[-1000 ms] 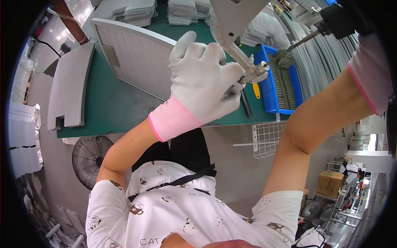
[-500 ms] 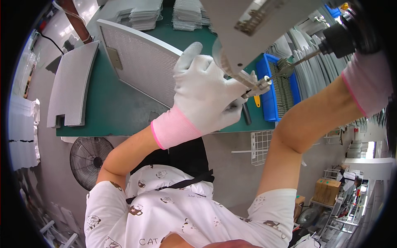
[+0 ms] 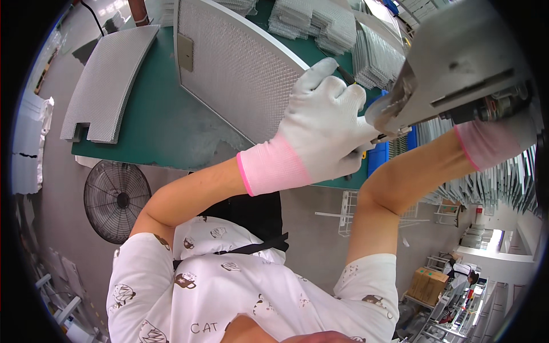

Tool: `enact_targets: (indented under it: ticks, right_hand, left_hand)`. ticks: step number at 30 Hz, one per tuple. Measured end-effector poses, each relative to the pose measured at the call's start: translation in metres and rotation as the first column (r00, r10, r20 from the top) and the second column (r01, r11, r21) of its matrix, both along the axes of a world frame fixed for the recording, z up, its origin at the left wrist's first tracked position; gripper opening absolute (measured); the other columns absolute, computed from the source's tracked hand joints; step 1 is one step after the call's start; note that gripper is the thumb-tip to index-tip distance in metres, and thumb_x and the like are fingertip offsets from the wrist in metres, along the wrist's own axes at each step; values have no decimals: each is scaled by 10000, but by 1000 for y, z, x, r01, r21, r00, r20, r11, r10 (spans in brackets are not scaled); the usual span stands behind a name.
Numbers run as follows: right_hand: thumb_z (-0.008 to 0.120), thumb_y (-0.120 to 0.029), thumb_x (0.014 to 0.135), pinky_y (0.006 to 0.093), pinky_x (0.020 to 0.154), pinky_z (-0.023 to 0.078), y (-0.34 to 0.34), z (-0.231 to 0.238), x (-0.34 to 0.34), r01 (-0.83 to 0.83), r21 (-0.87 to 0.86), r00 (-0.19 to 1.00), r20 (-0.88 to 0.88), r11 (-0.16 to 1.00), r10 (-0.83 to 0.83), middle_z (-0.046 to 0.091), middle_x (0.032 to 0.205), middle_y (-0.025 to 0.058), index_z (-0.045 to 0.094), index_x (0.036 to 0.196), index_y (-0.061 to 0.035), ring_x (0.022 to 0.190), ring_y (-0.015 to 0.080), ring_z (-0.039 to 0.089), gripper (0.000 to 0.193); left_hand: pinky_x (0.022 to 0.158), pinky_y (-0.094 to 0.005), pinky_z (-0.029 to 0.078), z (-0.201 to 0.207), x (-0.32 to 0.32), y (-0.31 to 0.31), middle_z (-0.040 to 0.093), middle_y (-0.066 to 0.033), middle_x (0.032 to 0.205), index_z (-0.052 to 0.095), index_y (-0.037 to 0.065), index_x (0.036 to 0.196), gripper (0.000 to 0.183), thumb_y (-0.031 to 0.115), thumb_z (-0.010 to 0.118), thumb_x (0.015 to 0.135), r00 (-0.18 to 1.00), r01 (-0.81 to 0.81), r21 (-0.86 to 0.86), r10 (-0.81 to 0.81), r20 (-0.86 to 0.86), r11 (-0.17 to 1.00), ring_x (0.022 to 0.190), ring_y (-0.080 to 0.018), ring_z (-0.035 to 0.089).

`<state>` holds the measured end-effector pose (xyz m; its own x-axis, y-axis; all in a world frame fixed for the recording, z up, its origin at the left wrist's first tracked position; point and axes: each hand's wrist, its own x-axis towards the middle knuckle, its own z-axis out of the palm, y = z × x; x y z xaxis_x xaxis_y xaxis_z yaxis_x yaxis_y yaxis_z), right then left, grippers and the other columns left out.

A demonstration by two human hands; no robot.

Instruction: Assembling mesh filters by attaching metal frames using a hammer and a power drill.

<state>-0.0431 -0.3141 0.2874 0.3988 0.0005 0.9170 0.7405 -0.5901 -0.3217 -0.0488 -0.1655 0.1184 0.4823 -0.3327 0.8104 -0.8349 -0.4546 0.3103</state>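
My left hand (image 3: 326, 123), in a white glove with a pink cuff, is closed with its fingertips at a small metal fitting (image 3: 390, 135). This fitting lies at the lower corner of a large grey slotted metal piece (image 3: 457, 68), close to the camera. Behind the hand, a mesh panel (image 3: 234, 68) in a white frame stands tilted on the green table (image 3: 148, 131). My right hand (image 3: 506, 137), gloved alike, is raised at the far right against the dark body of a power drill (image 3: 494, 107). The grey piece covers most of the drill, and the right fingers are hidden.
A curved mesh sheet (image 3: 108, 86) lies at the table's left. Mesh stacks (image 3: 311, 23) stand at the back. A blue bin (image 3: 377, 157) sits partly hidden beyond my left hand, with many thin metal strips (image 3: 480, 186) to its right. A floor fan (image 3: 117, 200) stands below the table edge.
The view has shifted, so panel and stacks appear farther right. The grey metal piece has swung right and lower, now covering the drill's long bit. My left hand keeps its grip.
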Motion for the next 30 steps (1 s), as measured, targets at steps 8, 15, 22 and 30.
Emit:
enact_targets:
  ticks: [8,15,22,30]
  right_hand:
    - [472,-244,879,255,635,464,2,-2,4,-161,196,977,-106,967,184,473,800,-29,549,870,-137,697,60,499,132]
    - [498,-265,886,265,659,486,-27,5,2,153,-171,986,99,973,-138,501,795,-4,568,909,-130,703,87,539,153]
    - [532,-275,874,285,694,493,-51,3,-1,343,-277,938,146,898,-314,533,829,16,584,944,-123,736,118,560,176]
    - [572,-287,861,307,734,502,-127,20,5,520,-375,854,227,768,-467,568,868,40,602,985,-114,774,154,584,215]
  left_hand:
    - [1045,-519,314,-4,-1,-7,561,-83,828,657,174,682,76,204,689,619,1000,27,-73,-26,16,997,834,-263,555]
    - [1052,-513,309,-3,-4,1,556,-67,818,658,183,687,72,205,679,622,1000,11,-27,-10,23,1000,841,-254,549]
    - [1055,-503,290,-5,-3,1,551,-44,814,658,202,684,73,225,675,616,998,25,-59,-22,55,998,833,-235,535]
    - [1057,-496,277,-4,-5,7,552,-41,834,664,218,692,86,239,672,609,996,89,-27,-89,-7,996,831,-234,532]
